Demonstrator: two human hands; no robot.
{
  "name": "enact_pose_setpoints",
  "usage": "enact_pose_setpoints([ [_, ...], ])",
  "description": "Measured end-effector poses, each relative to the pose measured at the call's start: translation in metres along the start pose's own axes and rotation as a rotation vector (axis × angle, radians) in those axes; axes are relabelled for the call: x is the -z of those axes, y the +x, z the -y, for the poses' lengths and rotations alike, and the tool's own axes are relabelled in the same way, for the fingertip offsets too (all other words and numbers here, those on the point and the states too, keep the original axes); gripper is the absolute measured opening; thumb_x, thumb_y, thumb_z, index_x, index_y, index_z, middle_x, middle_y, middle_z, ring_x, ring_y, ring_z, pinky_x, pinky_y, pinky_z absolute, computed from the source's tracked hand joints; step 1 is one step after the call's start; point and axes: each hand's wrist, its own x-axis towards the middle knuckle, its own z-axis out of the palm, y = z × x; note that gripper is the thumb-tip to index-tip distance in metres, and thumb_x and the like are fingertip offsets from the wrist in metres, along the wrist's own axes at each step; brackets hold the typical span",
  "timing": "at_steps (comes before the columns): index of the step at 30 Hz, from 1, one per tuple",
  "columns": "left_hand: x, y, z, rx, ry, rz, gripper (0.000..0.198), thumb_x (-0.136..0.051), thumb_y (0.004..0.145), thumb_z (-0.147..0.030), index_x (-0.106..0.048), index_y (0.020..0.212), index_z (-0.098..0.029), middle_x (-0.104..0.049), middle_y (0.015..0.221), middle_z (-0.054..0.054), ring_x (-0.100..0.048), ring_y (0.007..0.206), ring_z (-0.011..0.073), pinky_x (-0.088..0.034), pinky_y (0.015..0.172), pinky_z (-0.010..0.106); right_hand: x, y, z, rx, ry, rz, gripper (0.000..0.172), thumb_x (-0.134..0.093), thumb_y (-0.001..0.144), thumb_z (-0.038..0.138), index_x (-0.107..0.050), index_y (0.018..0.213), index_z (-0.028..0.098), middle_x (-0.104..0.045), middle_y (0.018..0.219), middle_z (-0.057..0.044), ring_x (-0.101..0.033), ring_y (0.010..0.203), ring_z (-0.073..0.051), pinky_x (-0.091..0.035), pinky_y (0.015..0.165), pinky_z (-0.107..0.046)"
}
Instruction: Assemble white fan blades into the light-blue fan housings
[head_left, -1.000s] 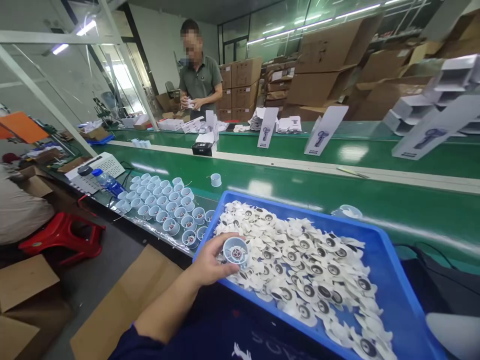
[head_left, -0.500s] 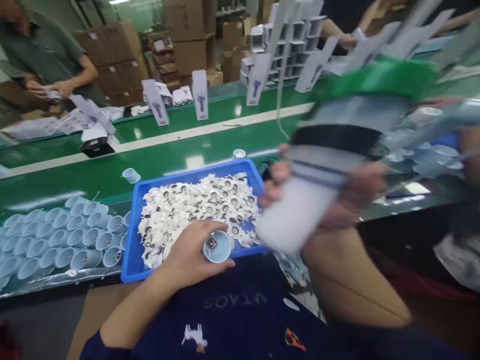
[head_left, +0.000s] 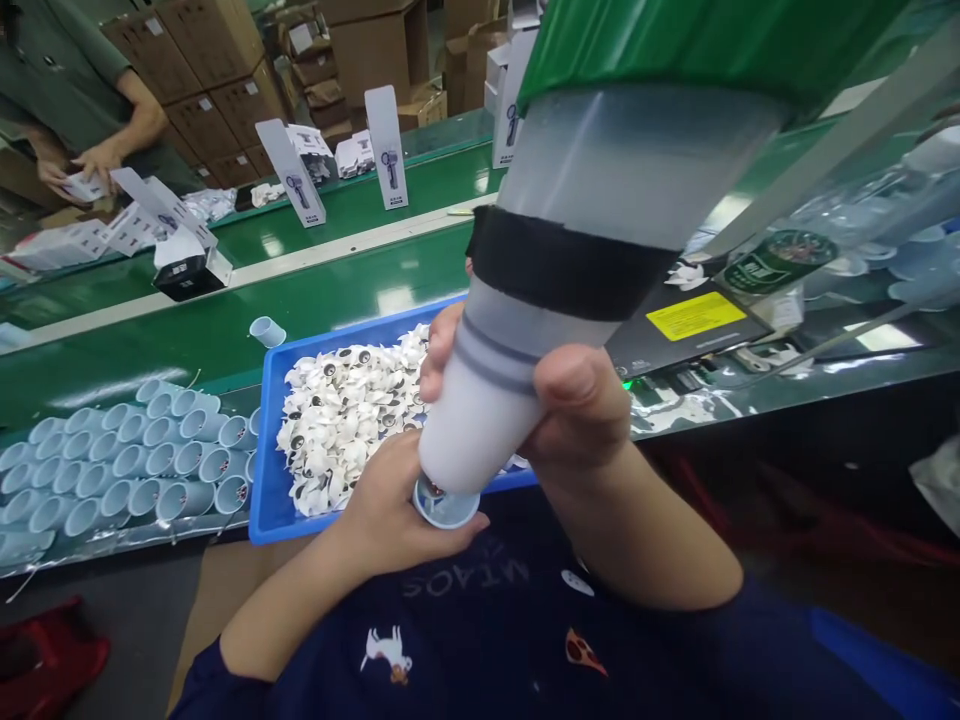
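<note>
My left hand [head_left: 390, 500] is wrapped round a light blue cup [head_left: 450, 512], its opening facing up toward the camera. My right hand [head_left: 577, 400] grips a large translucent white tool [head_left: 480, 420] with a black band and a green top. The tool's rounded lower end sits at the cup's mouth and covers part of it; small metal parts show just inside. Behind both hands, a blue tray [head_left: 259, 470] holds a heap of white bladed pieces [head_left: 337, 420] with dark centres.
Rows of light blue cups [head_left: 127, 460] lie at the left, and one cup [head_left: 267, 332] lies behind the tray. White printed boxes [head_left: 388, 150] stand along the green conveyor [head_left: 337, 270]. A person [head_left: 112, 100] works at the far left. A yellow label [head_left: 696, 316] shows at right.
The tool in my right hand has come down and left onto the cup's mouth. My left hand still holds the cup, slightly further right. The camera view has shifted.
</note>
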Motion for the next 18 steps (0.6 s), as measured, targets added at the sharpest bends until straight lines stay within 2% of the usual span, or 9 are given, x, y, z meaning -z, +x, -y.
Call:
enact_pose_setpoints([
  [5, -0.001, 0.004, 0.001, -0.012, -0.024, 0.011, 0.025, -0.075, 0.076, -0.038, -0.057, 0.079, -0.022, -0.065, 0.074, 0.0, -0.059, 0.06, 0.016, -0.049, 0.057, 0.03, 0.002, 0.001, -0.001, 0.037, 0.004, 0.02, 0.038, -0.082, 0.072, 0.053, -0.069, 0.087, 0.022, -0.067, 0.085, -0.004, -0.066, 0.069, -0.019, -0.058, 0.06, -0.034],
  [9, 0.0, 0.006, 0.005, 0.014, -0.017, 0.033, 0.023, -0.075, 0.074, -0.035, -0.056, 0.078, -0.022, -0.064, 0.073, -0.001, -0.06, 0.061, 0.0168, -0.048, 0.057, 0.03, 0.005, 0.002, -0.003, 0.005, -0.042, -0.025, 0.044, -0.083, 0.067, 0.058, -0.07, 0.087, 0.022, -0.068, 0.084, -0.004, -0.066, 0.068, -0.02, -0.059, 0.057, -0.033],
  [14, 0.004, 0.008, 0.001, 0.015, -0.003, 0.064, 0.025, -0.078, 0.073, -0.036, -0.059, 0.082, -0.022, -0.067, 0.075, 0.0, -0.061, 0.063, 0.0181, -0.049, 0.059, 0.031, -0.001, 0.012, -0.007, 0.007, -0.003, -0.082, 0.05, -0.086, 0.064, 0.06, -0.067, 0.086, 0.02, -0.067, 0.082, -0.004, -0.066, 0.063, -0.018, -0.058, 0.052, -0.03],
  [16, 0.008, 0.007, 0.0, 0.035, 0.01, 0.153, 0.03, -0.081, 0.072, -0.038, -0.063, 0.091, -0.022, -0.07, 0.081, 0.002, -0.065, 0.067, 0.0206, -0.051, 0.061, 0.032, -0.001, 0.014, -0.003, 0.005, -0.012, -0.117, 0.053, -0.084, 0.063, 0.065, -0.066, 0.084, 0.02, -0.066, 0.08, -0.003, -0.065, 0.062, -0.017, -0.057, 0.05, -0.03],
  [18, 0.015, 0.002, 0.005, 0.056, 0.048, 0.243, 0.05, -0.083, 0.071, -0.039, -0.065, 0.114, -0.023, -0.074, 0.091, 0.004, -0.069, 0.076, 0.0244, -0.054, 0.068, 0.036, 0.008, 0.009, 0.007, -0.005, -0.074, -0.182, 0.057, -0.083, 0.059, 0.069, -0.064, 0.084, 0.021, -0.065, 0.08, -0.002, -0.064, 0.061, -0.017, -0.056, 0.05, -0.029],
])
